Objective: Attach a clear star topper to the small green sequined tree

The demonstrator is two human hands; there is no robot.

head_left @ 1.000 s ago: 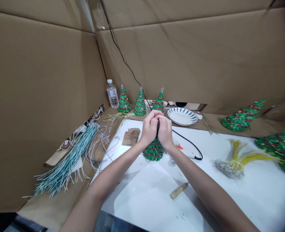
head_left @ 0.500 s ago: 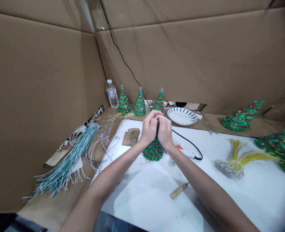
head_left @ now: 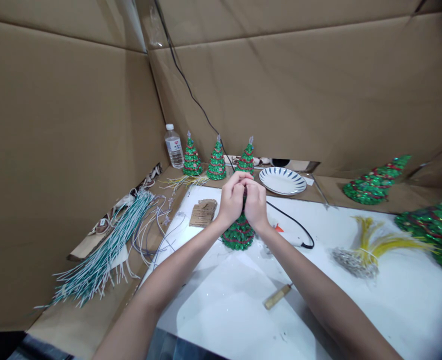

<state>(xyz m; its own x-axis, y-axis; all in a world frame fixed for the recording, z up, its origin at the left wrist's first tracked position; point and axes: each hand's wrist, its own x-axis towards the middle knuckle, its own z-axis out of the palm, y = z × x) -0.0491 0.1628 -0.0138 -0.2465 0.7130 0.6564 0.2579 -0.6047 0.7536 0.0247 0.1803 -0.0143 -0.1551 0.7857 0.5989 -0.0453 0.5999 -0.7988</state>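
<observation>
A small green Christmas tree (head_left: 238,234) with red garland stands upright on the white board (head_left: 221,310) in front of me. My left hand (head_left: 233,196) is closed round its upper part from the left. From the right, my right hand (head_left: 255,200) is wrapped round the same part, and the fingers of both hands meet at the top. The tree's tip is hidden between them. Just left of the hands lies a torn piece of cardboard (head_left: 203,213). Nearer to me, under my right forearm, is an awl (head_left: 277,296) with a wooden handle.
Three finished-looking trees (head_left: 216,161) and a water bottle (head_left: 174,146) line the back, beside a striped plate (head_left: 283,180). Green and white wires (head_left: 108,250) spread at left. A yellow wire bundle (head_left: 367,252) and larger trees (head_left: 374,182) are at right. A black cable (head_left: 296,217) curves behind.
</observation>
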